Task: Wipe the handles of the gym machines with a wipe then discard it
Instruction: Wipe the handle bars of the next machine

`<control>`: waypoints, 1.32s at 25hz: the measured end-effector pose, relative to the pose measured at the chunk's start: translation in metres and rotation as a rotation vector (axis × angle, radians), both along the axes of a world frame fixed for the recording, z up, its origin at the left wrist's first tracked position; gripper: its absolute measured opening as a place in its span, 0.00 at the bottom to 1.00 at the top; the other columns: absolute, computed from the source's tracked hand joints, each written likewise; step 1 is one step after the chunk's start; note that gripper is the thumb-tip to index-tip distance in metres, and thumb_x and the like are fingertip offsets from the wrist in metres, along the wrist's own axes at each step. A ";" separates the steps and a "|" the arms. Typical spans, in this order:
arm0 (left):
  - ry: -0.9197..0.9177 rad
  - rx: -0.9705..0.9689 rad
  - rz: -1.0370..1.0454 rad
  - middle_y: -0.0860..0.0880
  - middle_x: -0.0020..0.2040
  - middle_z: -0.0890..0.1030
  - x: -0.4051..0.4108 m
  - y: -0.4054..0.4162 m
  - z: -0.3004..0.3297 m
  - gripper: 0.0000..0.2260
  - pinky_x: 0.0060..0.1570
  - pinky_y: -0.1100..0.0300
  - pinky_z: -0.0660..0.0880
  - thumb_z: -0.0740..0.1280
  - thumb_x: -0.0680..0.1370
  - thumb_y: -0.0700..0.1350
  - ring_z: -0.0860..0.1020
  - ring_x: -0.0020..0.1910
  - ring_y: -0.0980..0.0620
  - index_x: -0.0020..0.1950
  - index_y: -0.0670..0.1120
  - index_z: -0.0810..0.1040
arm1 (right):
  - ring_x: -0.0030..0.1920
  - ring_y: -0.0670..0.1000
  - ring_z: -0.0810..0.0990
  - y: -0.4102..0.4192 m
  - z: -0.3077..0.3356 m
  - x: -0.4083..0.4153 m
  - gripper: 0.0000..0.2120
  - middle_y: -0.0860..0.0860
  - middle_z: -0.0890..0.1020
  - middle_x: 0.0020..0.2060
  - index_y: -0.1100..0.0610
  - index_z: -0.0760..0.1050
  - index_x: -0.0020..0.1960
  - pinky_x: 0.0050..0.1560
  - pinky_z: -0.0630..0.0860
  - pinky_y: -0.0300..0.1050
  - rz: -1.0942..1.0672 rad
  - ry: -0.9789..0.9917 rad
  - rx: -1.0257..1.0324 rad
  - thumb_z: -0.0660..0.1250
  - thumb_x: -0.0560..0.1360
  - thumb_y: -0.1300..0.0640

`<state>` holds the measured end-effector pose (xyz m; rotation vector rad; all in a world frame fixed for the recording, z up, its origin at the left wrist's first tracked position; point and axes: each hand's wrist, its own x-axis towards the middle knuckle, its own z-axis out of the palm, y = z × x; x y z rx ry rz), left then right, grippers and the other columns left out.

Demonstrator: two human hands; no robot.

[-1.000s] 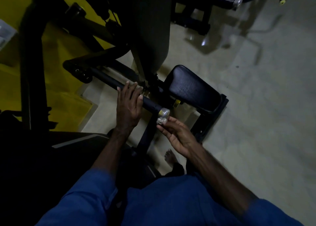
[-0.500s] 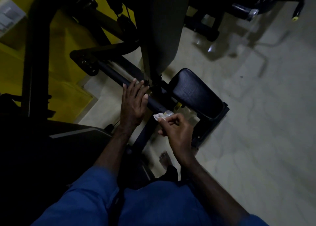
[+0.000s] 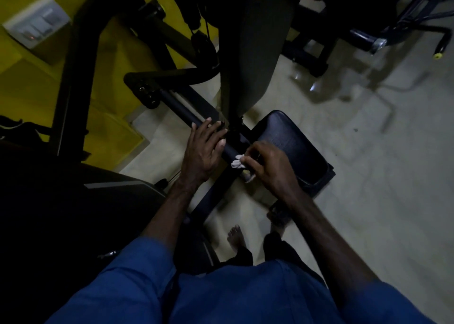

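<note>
Head view shows the right hand (image 3: 267, 166) now curled over the near end of the black handle bar (image 3: 181, 107), its fingers (image 3: 248, 163) pinching a crumpled white wipe (image 3: 237, 163) against the bar just at 3 o'clock of the left hand (image 3: 204, 151). One second back the same hand lay palm-up under the bar's silver end cap, holding the wipe at its tip; half a second back it had turned over and brought the wipe onto the cap. Now the cap is hidden beneath the wipe and knuckles, so the wipe has closed round the bar's end, which reads as the wiping stroke on this handle getting under way rather than finished. The left hand has kept its place, fingers straight and slightly spread, resting flat across the bar as if steadying it. Beyond the right hand, at 2 o'clock, sits the black padded seat (image 3: 290, 137); a bare foot (image 3: 235, 237) shows on the pale floor (image 3: 368, 176) at 6 o'clock. The length of bar toward 10 o'clock looks still to be covered, and discarding remains.
</note>
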<state>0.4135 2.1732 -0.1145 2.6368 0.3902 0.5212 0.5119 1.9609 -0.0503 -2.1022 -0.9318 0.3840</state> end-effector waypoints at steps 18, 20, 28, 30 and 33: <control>0.151 -0.258 0.350 0.49 0.87 0.54 -0.001 -0.003 0.009 0.29 0.83 0.37 0.55 0.56 0.87 0.59 0.49 0.87 0.52 0.85 0.47 0.62 | 0.46 0.44 0.85 0.001 -0.022 0.048 0.03 0.45 0.86 0.43 0.52 0.86 0.47 0.49 0.82 0.52 0.222 0.344 0.108 0.77 0.76 0.53; 0.171 -0.261 0.351 0.49 0.87 0.54 -0.001 -0.002 0.010 0.29 0.83 0.37 0.54 0.55 0.87 0.60 0.48 0.86 0.53 0.85 0.46 0.62 | 0.49 0.48 0.87 0.013 -0.030 0.042 0.07 0.47 0.87 0.45 0.52 0.86 0.49 0.52 0.83 0.56 0.154 0.486 0.158 0.75 0.77 0.49; 0.155 -0.284 0.363 0.49 0.87 0.53 -0.001 -0.006 0.010 0.28 0.84 0.38 0.50 0.57 0.88 0.57 0.47 0.86 0.54 0.85 0.45 0.62 | 0.46 0.48 0.86 0.020 -0.052 0.066 0.02 0.52 0.88 0.45 0.58 0.83 0.51 0.47 0.82 0.42 0.236 0.952 0.050 0.72 0.80 0.61; 0.126 -0.283 0.357 0.49 0.87 0.53 0.000 -0.005 0.007 0.27 0.84 0.36 0.51 0.58 0.88 0.55 0.47 0.86 0.53 0.85 0.45 0.62 | 0.40 0.47 0.84 0.005 -0.056 0.064 0.04 0.52 0.86 0.40 0.59 0.82 0.48 0.41 0.80 0.41 0.219 1.077 -0.006 0.70 0.80 0.64; 0.101 -0.282 0.372 0.48 0.87 0.54 0.002 -0.007 0.006 0.27 0.83 0.34 0.53 0.57 0.88 0.55 0.48 0.87 0.52 0.85 0.44 0.63 | 0.41 0.53 0.83 0.026 -0.067 0.053 0.05 0.55 0.86 0.40 0.59 0.82 0.46 0.39 0.80 0.44 0.048 1.152 -0.096 0.70 0.80 0.64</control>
